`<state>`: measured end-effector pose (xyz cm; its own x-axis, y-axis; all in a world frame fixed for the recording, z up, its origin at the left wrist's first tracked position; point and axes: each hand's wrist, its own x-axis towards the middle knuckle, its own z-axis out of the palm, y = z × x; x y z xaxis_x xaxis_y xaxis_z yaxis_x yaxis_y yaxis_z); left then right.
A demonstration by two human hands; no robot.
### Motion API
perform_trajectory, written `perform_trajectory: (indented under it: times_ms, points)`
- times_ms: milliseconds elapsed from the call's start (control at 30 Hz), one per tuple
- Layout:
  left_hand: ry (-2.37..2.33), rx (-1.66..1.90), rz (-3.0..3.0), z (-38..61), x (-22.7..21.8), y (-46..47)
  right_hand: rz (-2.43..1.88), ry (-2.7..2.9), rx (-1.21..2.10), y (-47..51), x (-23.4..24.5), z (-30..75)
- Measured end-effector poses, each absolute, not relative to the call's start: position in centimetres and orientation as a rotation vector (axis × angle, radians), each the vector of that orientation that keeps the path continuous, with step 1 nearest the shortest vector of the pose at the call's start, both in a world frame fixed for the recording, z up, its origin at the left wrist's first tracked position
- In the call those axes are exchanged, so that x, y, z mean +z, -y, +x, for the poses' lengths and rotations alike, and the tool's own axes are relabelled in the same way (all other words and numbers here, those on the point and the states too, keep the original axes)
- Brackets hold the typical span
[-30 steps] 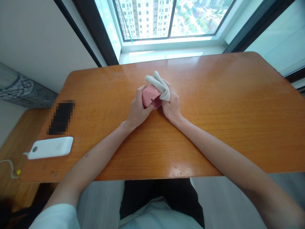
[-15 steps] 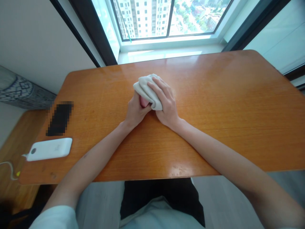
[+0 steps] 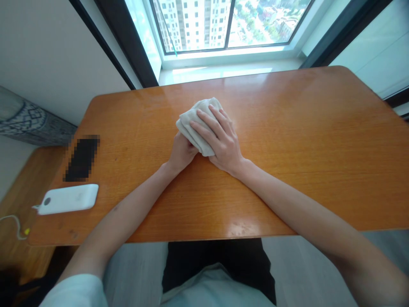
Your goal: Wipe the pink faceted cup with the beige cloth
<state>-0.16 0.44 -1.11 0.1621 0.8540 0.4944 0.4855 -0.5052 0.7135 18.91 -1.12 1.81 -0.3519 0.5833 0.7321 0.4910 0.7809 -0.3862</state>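
Observation:
A folded white cloth [image 3: 200,121] is held over the middle of the table, between both hands. My right hand [image 3: 225,138] lies over its top and right side, with the fingers curved around it and pressing down. From below and the left, my left hand [image 3: 183,149] is closed under the cloth. Its fingers are mostly covered, and whatever it grips there is hidden now. Half a second ago something pink showed between the left thumb and the cloth.
The brown wooden table [image 3: 303,149] stretches below a window [image 3: 228,25]. At its left lie a white oblong device [image 3: 68,199] with a cable and a dark pixelated rectangle [image 3: 81,158]. Beyond the left edge is a grey patterned fabric item [image 3: 35,119].
My right hand has spread the cloth down and left over my left hand. The pink thing is now covered. Both forearms have hardly moved.

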Motion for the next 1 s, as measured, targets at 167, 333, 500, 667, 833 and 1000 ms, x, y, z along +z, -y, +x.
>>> perform_trajectory:
  times_ms: [167, 333, 500, 667, 833, 1000]
  points:
    - [-1.333, 1.326, 1.974, 0.3, -0.9, -0.4, -0.84, 1.885, 0.242, 0.5, 1.6, 18.8]
    - [-1.298, 1.364, 2.026, 0.9, 0.0, -0.1, -0.949, 1.685, 0.557, -1.4, 1.2, 19.3]
    - [-1.266, 1.332, 2.016, 0.7, 0.0, 0.1, -0.965, 1.633, 0.56, -1.4, 0.8, 19.5]
    - [-1.218, 1.32, 1.993, 1.0, -0.1, 0.2, -0.925, 1.689, 0.27, 0.0, 1.0, 19.6]
    - [-1.249, 1.366, 2.012, 1.0, -0.3, 0.7, -0.872, 1.866, 0.165, 1.2, 1.9, 19.2]
    - [-1.297, 1.328, 2.035, 1.0, -0.3, 0.5, -0.902, 1.763, 0.285, 0.3, 1.7, 19.1]
